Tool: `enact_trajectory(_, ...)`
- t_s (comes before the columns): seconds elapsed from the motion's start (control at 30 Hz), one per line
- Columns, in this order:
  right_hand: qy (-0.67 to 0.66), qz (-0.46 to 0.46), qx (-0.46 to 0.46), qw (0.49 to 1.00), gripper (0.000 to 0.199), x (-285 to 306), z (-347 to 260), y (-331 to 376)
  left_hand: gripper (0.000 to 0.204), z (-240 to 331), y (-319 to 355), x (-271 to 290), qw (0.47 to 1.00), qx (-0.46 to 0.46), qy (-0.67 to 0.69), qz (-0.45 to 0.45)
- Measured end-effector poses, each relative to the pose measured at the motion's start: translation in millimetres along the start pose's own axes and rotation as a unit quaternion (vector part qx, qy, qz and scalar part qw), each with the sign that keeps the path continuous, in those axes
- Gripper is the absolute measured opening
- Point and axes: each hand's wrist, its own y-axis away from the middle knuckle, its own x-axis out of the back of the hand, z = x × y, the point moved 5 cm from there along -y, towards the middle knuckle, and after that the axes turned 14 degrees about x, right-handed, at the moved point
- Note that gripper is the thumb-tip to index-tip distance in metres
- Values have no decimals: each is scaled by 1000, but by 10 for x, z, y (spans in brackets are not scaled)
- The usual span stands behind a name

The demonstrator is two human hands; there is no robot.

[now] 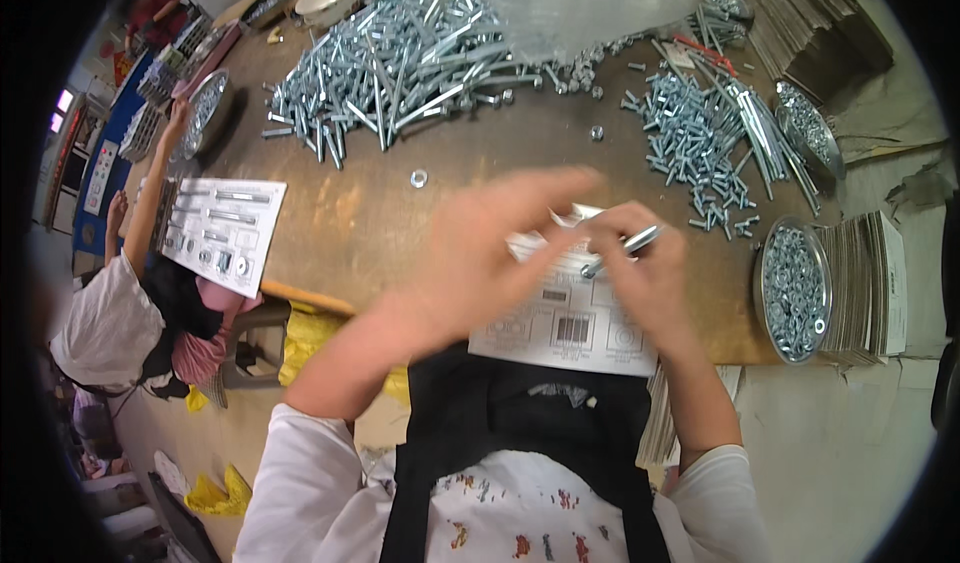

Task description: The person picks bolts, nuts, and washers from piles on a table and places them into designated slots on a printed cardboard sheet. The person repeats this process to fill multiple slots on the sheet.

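My right hand (645,278) is closed on a shiny silver bolt (622,251), held slantwise above a white printed card (560,338). My left hand (500,233), blurred by motion, is over the card's left part, just beside the right hand. Its fingers stretch to the right with the thumb apart from them, and I see nothing in its grasp. The card lies at the table's near edge in front of my black apron; both hands hide much of its upper part. Beyond the left hand, a loose nut (419,178) rests on the table.
A big heap of long bolts (400,53) covers the far table (350,233), beside a clear plastic sheet (590,8). Short bolts (690,143) are piled at right, near a metal bowl of nuts (795,293) and stacked cards (865,283). At left, a co-worker's arm (150,198) reaches past another filled card (225,228).
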Motion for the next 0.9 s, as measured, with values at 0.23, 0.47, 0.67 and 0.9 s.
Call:
enact_trajectory(0.23,-414,142,-175,882,42,-388,254,84,27,-1151,450,75,961,260,34,-86)
enact_trajectory(0.47,-507,219,-129,823,38,-859,382,-93,25,-1053,539,-94,976,191,-67,-84)
enact_trajectory(0.67,-112,124,-99,981,23,-98,335,323,21,-1237,543,-140,985,136,-78,-65)
enact_trajectory(0.9,243,-28,33,969,32,365,281,751,20,-1209,532,-147,983,163,-53,-69)
